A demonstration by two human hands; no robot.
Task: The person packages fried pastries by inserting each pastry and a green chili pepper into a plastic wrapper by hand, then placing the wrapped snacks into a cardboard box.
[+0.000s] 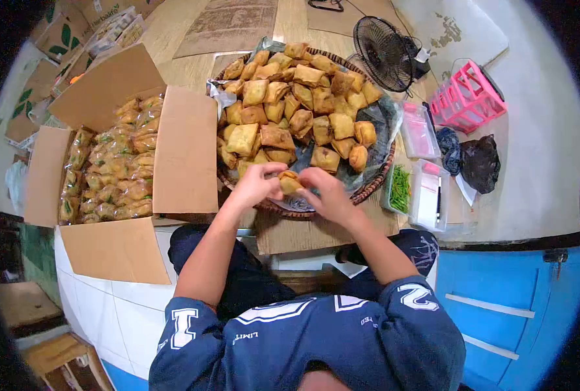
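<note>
Between my two hands, over the near edge of the basket, is a golden fried pastry [290, 183]. The fingers of my left hand [259, 185] pinch its left side. On its right side, my right hand [330, 193] grips it with thumb and fingers. A broad woven basket [376, 195], lined with dark plastic, bears a heap of similar square fried pastries [275, 137] just beyond my hands. Whether clear wrapping surrounds the held pastry, I cannot tell.
To the left stands an open cardboard box [184, 150] with wrapped pastries [124, 166]. Right of the basket are a tub of green chillies [400, 189], plastic containers [428, 195], a black bag [480, 164] and a pink basket [467, 98]. A black fan [384, 53] stands behind.
</note>
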